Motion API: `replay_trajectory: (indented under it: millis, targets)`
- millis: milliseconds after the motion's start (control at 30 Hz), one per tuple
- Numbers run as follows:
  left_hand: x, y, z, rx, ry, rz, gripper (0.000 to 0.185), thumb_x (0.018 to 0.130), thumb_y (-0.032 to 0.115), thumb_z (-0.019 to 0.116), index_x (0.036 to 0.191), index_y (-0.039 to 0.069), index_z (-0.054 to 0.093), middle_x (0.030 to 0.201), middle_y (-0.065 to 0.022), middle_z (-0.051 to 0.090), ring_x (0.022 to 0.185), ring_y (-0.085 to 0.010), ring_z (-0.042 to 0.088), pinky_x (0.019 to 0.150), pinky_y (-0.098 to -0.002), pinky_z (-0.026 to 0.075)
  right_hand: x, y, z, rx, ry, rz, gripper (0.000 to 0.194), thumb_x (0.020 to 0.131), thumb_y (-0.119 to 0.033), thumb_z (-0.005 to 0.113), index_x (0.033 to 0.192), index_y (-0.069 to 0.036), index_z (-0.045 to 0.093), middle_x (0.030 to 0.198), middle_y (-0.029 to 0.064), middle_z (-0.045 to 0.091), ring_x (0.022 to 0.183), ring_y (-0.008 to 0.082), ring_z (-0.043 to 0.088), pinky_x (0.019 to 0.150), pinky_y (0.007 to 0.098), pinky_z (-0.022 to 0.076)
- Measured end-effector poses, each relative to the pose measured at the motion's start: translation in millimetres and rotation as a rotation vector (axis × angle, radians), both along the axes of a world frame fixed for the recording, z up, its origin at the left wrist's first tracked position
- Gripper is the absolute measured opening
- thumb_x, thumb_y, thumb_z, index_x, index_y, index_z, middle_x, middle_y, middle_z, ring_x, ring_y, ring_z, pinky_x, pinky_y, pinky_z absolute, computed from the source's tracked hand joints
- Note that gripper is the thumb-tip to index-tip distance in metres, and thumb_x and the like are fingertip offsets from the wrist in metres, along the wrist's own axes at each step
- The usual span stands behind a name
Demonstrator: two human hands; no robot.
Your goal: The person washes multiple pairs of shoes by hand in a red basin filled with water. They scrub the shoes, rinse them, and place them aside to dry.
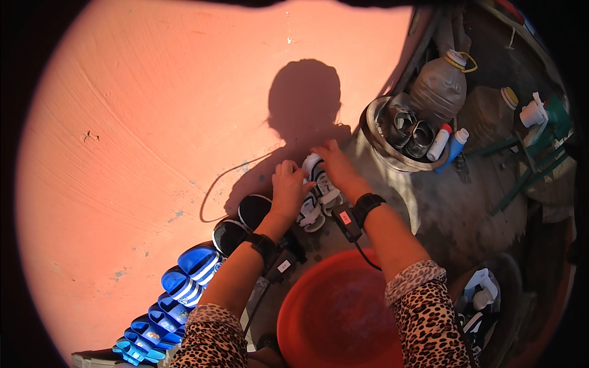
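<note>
A pair of white sandals with dark trim and straps leans toes-up against the foot of the wall. My right hand (339, 169) grips the upper end of the right sandal (327, 191). Around the top of the left sandal (312, 215), my left hand (289, 187) has its fingers curled, partly hiding it. Just left of my left wrist, a pair of black shoes or slippers (230, 235) with pale edging stands against the wall. Blue slide sandals (200, 264) with white stripes follow in the same row. A red plastic basin (294, 317) sits below my forearms.
Several smaller blue slides (147, 329) continue the row along the orange wall (138, 138). At right, a round tub (391, 158) bears dark shoes (407, 131) and bottles (439, 142). Large plastic jugs (439, 87) and a green chair (520, 184) stand beyond. More footwear (478, 317) lies lower right.
</note>
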State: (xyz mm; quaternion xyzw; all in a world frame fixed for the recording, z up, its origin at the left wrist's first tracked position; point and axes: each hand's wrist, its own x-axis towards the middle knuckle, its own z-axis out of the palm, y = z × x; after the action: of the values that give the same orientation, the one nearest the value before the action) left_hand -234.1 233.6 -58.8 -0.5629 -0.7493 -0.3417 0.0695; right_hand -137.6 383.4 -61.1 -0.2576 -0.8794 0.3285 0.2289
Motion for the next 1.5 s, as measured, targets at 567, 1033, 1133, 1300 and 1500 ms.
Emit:
replay_trajectory:
  millis: [567,1033,1133,1300,1500]
  targets:
    - [-20.7,0.5,-13.7,-0.116,0.324,0.140,0.024,0.075,0.021,0.073,0.095,0.010,0.064,0.106,-0.0044,0.052,0.102,-0.0260,0.048,0.081,-0.0405,0.037,-13.8,-4.2,-27.9,0.069,0.188,0.001,0.047,0.082,0.006,0.057,0.127,-0.004,0.053,0.123,0.0200,0.053,0.106,0.0407,0.056,0.091,0.0418,0.0477]
    - [-21.8,-3.8,-7.5,-0.074,0.349,0.074,0.027,0.077,0.022,0.071,0.100,0.010,0.064,0.107,-0.0041,0.054,0.106,-0.0249,0.048,0.084,-0.0384,0.039,-8.8,-7.8,-50.8,-0.014,0.243,-0.044,0.047,0.080,0.009,0.055,0.126,-0.002,0.053,0.118,0.0177,0.055,0.098,0.0343,0.061,0.086,0.0381,0.0506]
    - [-17.3,-5.5,-2.6,-0.072,0.350,0.041,0.026,0.077,0.020,0.070,0.100,0.010,0.064,0.107,-0.0043,0.054,0.106,-0.0253,0.049,0.084,-0.0386,0.039,-0.9,-9.4,-46.6,0.053,0.211,-0.049,0.046,0.080,0.009,0.055,0.124,-0.002,0.055,0.117,0.0174,0.056,0.093,0.0328,0.061,0.084,0.0382,0.0503]
    - [-7.2,-8.7,4.1,-0.017,0.321,-0.069,0.023,0.076,0.016,0.068,0.099,0.010,0.066,0.106,-0.0048,0.055,0.103,-0.0256,0.050,0.084,-0.0385,0.040,28.7,-18.1,-27.6,0.059,0.221,-0.054,0.041,0.081,0.005,0.055,0.120,-0.002,0.059,0.110,0.0163,0.059,0.089,0.0307,0.061,0.081,0.0371,0.0500]
    - [15.0,4.2,20.4,-0.099,0.057,-0.316,0.011,0.081,0.010,0.067,0.091,0.006,0.070,0.089,-0.0079,0.064,0.084,-0.0275,0.060,0.074,-0.0393,0.044,124.0,-35.8,15.6,0.025,0.007,-0.013,0.035,0.083,-0.005,0.059,0.117,-0.003,0.063,0.105,0.0156,0.062,0.088,0.0297,0.062,0.080,0.0374,0.0501]
